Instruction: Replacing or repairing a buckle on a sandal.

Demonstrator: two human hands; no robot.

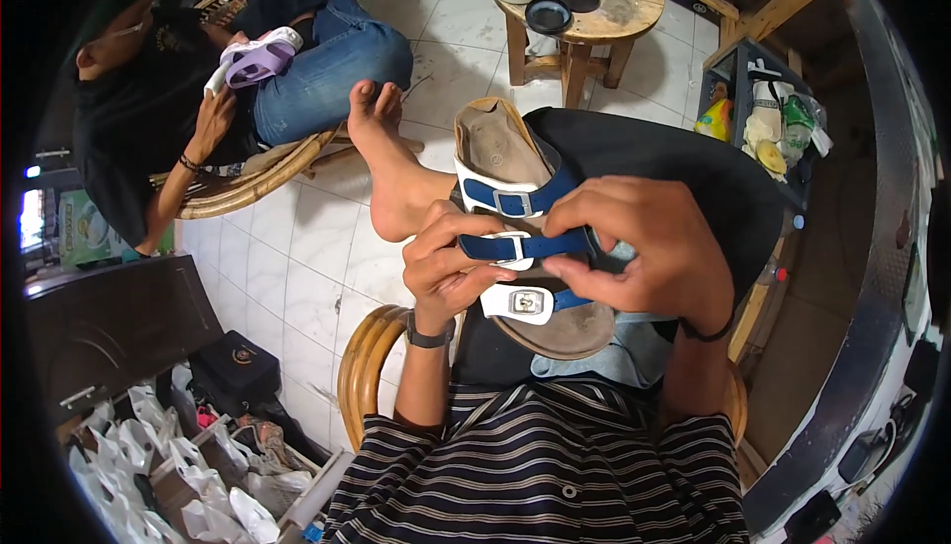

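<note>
Background crate [740, 98] holds packets [798, 124]; left hand [436, 265], right hand [656, 247] pinch strap [551, 246].

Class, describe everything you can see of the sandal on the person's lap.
The sandal lies lengthwise, its worn-looking, grey-brown footbed facing up, with rounded ends. The far strap is blue over white, with a silver-coloured buckle. The middle strap is blue with a white buckle, held by the fingers of the left hand and right hand. The near strap shows a white part with a metal-looking fitting. Grey cloth shows by its near end. The straps' exact material is unclear.
</note>
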